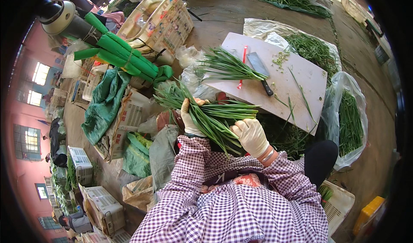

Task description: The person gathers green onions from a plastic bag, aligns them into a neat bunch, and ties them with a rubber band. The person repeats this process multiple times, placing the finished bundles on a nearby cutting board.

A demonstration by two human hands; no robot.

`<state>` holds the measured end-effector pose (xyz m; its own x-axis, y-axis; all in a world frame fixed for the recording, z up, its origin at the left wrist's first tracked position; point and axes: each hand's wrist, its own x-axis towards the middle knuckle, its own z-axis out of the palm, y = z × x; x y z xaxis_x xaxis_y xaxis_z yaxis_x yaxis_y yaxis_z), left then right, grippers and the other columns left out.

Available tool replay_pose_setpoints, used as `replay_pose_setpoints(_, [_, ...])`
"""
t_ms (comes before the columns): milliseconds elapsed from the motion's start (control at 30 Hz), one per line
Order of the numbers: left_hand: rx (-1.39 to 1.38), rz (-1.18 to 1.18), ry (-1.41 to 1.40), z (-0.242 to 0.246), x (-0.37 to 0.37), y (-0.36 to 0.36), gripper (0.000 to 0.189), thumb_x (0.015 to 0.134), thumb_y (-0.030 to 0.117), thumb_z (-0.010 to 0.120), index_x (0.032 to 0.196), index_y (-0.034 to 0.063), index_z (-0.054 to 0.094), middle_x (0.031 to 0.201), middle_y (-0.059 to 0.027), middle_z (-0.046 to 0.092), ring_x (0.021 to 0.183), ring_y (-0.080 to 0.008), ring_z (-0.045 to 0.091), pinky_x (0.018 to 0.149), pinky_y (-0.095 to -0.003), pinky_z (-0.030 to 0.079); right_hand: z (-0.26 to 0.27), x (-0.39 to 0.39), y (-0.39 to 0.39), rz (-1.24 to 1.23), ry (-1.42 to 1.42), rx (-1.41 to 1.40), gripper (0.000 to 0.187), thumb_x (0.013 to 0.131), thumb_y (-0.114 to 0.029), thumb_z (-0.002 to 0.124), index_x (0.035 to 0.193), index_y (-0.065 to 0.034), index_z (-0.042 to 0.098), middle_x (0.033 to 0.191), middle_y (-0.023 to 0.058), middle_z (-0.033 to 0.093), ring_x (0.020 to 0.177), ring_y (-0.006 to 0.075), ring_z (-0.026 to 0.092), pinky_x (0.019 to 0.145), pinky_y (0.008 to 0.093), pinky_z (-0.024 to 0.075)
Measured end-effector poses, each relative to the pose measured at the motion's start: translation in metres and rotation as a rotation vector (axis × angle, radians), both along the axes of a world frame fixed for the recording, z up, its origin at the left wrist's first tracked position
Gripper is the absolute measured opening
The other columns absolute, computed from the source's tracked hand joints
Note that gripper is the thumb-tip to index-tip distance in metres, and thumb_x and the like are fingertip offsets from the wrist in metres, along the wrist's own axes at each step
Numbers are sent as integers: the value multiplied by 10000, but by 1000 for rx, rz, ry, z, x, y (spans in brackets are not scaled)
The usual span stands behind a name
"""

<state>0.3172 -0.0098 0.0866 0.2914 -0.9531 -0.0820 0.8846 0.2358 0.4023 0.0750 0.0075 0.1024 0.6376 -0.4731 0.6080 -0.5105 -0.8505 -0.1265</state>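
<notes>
My left hand (190, 117), in a pale thin glove, grips a large bunch of green leafy stalks (209, 112) that look like garlic chives. The bunch splits in two, one part pointing right and the other slanting down towards my lap. At the lower stalk ends, my gloved right hand (253, 136) has its fingers curled in a pinch on some stalks. Ahead lies a pale board (287, 91), with a second bunch of stalks (230, 65) laid across a red strip (244, 54). Beside that bunch rests a cleaver (258, 65), its black handle towards me. Loose stalks (301, 90) and trimmings are scattered there.
A clear plastic bag of greens (350, 123) stands right of the board. Behind it, more greens (309, 48) lie on a white sheet. Green-wrapped rolls (125, 54), a plastic crate (132, 120) and a large cream basket (174, 24) stand to the left. People are at far left.
</notes>
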Motion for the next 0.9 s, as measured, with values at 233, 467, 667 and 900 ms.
replay_pose_setpoints(233, [71,-56,127,0,6,-4,335,973,335,609,821,39,653,752,-89,677,744,-239,656,915,-424,524,16,-2,0,149,3,102,106,843,-153,588,940,-111,587,899,43,535,832,228,551,723,359,454])
replay_pose_setpoints(467, [-15,-22,94,-10,51,-6,285,971,301,609,855,42,639,794,-73,664,773,-214,647,915,-402,495,-5,-65,-15,168,211,382,65,819,-157,624,836,-117,672,818,56,636,838,254,634,767,389,505])
replay_pose_setpoints(667, [-162,-119,273,-8,70,-6,245,987,275,637,847,82,581,777,-34,623,799,-172,623,904,-346,479,-19,-122,-28,-386,609,619,101,804,-195,696,786,-117,756,801,111,722,772,315,714,698,431,568])
replay_pose_setpoints(900, [-352,-292,337,7,40,-15,186,1013,258,608,933,107,534,833,1,533,827,-150,546,922,-331,459,25,-89,-27,-295,-275,781,229,867,-255,747,850,-42,662,815,96,652,783,306,653,703,409,515])
